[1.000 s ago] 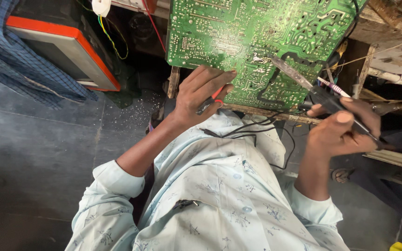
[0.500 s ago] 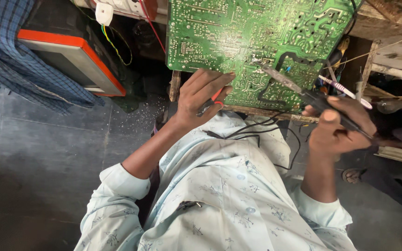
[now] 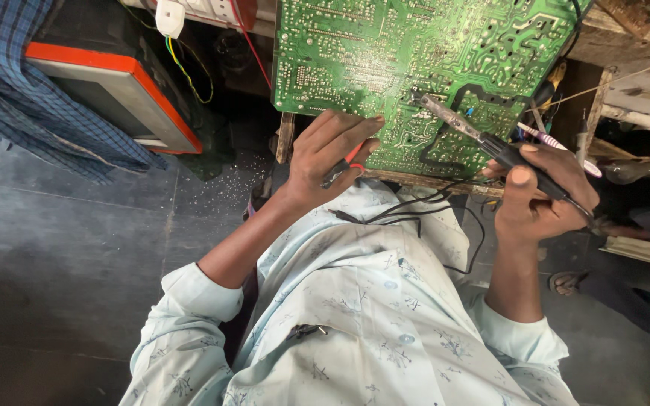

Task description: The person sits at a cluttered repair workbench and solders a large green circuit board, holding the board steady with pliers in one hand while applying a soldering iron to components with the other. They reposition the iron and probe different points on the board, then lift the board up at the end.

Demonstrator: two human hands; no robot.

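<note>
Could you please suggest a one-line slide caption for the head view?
Right hand touches a soldering iron to a green circuit board; left hand grips a red-handled tool.

We see one screen-like thing: a box-shaped set with an orange-red frame (image 3: 107, 94) at upper left, tilted, its grey-white face turned toward us and blank. A blue checked cloth (image 3: 31, 98) overlaps its left side. It stands on the dark floor, well apart from both hands. We find no packages, no stuck-on labels and no signs anywhere else in view.
</note>
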